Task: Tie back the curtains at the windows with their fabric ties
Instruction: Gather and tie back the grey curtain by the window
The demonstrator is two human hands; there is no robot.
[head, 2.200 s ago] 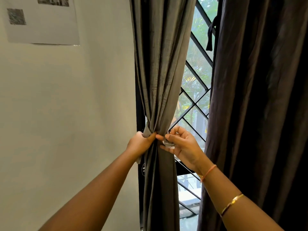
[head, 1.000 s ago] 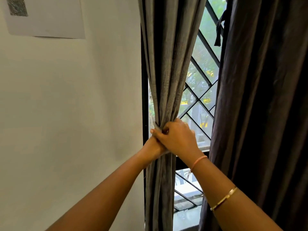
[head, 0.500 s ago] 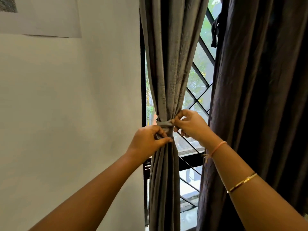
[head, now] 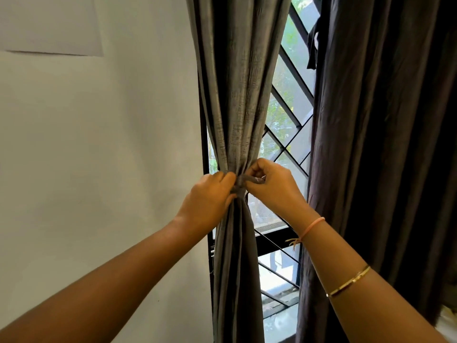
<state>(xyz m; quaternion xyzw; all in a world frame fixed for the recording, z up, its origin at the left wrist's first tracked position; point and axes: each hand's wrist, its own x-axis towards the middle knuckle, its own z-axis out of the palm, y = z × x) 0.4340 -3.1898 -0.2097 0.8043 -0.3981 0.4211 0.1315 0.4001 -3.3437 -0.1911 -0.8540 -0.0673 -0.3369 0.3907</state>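
A grey curtain [head: 237, 95] hangs gathered into a narrow bunch at the window's left side. A grey fabric tie [head: 243, 180] wraps round the bunch at its waist. My left hand [head: 210, 196] grips the tie's left end against the gathered cloth. On the right, my right hand [head: 272, 186] pinches the other end of the tie with curled fingers. A darker curtain [head: 385, 144] hangs loose at the right, with its own dark tie [head: 312, 53] dangling near its top edge.
A window with a black diagonal grille [head: 289, 115] shows between the curtains. A plain white wall [head: 99, 157] fills the left, with a sheet of paper [head: 49, 26] stuck near the top.
Both hands have drawn closer together on the tie at the curtain's waist. My left hand rose slightly, and the tie now sits tighter round the bunch.
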